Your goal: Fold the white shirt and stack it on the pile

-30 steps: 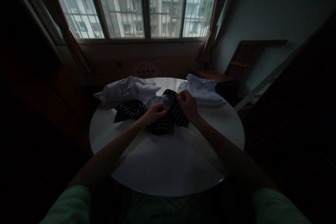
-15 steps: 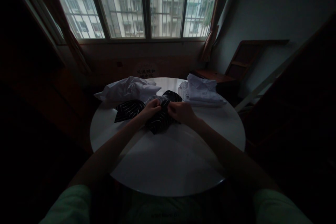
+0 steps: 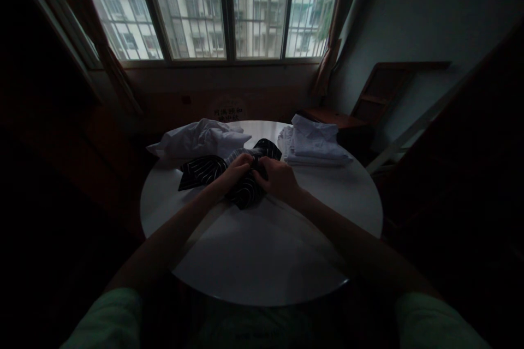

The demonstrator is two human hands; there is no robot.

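A black cloth with white stripes (image 3: 245,190) lies bunched on the white round table (image 3: 262,251), and part of it spreads out to the left. My left hand (image 3: 238,168) is closed on the striped cloth near its middle. Close beside it on the right, my right hand (image 3: 278,175) pinches the same cloth, thumb and fingers bent. The fingertips of both hands nearly meet. Dim light hides the exact folds between them.
A crumpled white cloth (image 3: 196,139) lies at the table's back left. Folded white clothes (image 3: 315,142) are stacked at the back right. Beyond the table stand a brown wooden cabinet (image 3: 335,118) and a barred window (image 3: 257,11).
My right hand has moved slightly left, closer to my left hand, and its fingers have shifted on the striped cloth. The cloth's right part has drawn in a little.
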